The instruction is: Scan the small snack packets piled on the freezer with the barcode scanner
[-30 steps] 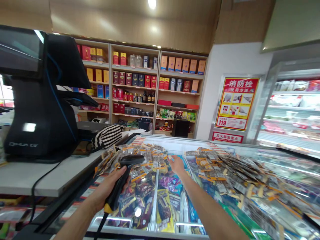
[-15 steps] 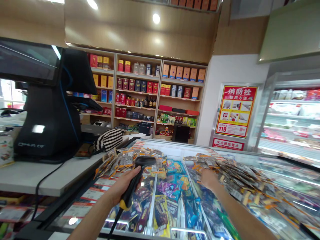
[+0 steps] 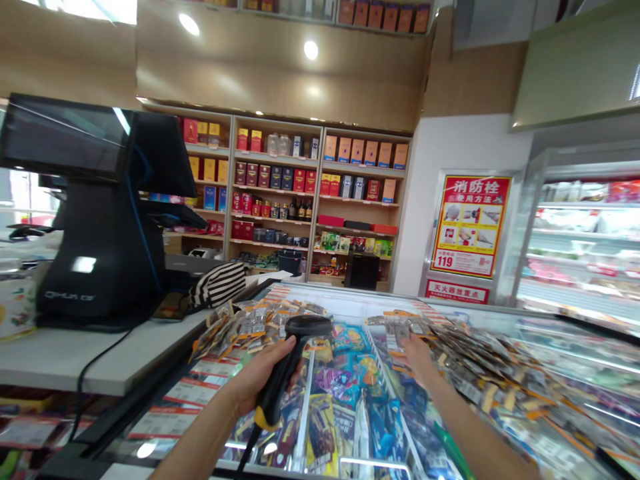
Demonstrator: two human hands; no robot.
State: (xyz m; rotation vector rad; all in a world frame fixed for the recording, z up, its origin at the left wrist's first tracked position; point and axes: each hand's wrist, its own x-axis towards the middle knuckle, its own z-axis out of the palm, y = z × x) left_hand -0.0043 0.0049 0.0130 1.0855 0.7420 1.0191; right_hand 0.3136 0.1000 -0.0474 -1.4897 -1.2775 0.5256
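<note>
My left hand (image 3: 265,373) is wrapped round the handle of a black and yellow barcode scanner (image 3: 280,380), its head pointing away over the glass-topped freezer. To the right, my right hand (image 3: 419,360) has its fingers closed on a small clear packet with orange edges (image 3: 396,337); the fingertips are partly hidden. Many similar packets lie in a long heap (image 3: 480,367) beside and beyond that hand. Another pile of them (image 3: 250,323) lies behind the scanner on the left. Under the glass, colourful ice cream wrappers (image 3: 340,380) fill the freezer's sections.
On the left, a black till (image 3: 100,253) stands on a white counter (image 3: 100,360), with a striped pouch (image 3: 219,283) near it. The scanner's cable hangs below my left hand. Shelves of boxes and bottles (image 3: 275,180) line the back wall. A lit display fridge (image 3: 590,233) stands at right.
The scanner and my left hand have shifted a little to the right. The packet at my right hand now shows more plainly, tilted up between the fingers. The view has tipped slightly upward.
</note>
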